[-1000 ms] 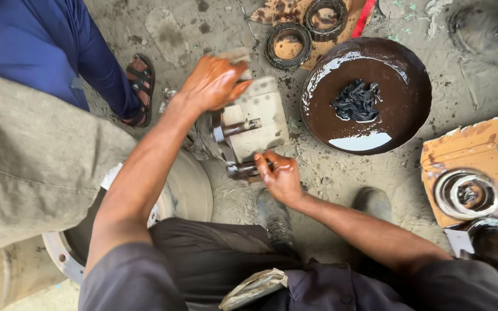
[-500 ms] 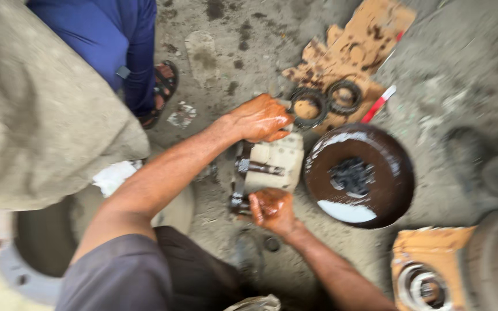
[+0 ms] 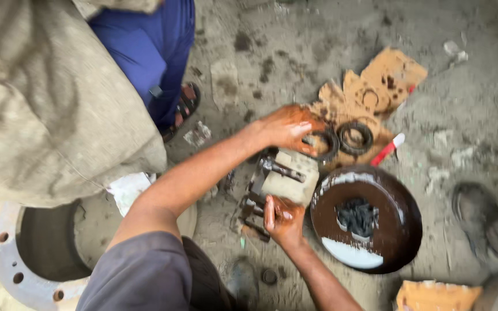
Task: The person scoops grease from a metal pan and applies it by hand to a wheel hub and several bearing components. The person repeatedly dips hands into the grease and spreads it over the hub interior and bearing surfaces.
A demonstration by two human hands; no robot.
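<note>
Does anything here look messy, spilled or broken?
Yes. The torn cardboard under the rings is ragged and oil-stained, the round pan holds dark liquid, and both hands, left and right, are smeared with grime.

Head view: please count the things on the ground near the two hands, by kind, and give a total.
Dark rubber rings, lying on torn cardboard: 2
Round dark pan holding dark liquid: 1
Pale metal block with bolts, touched by left hand and right hand: 1
Red and white marker: 1
Large flanged metal ring: 1
Total: 6
</note>
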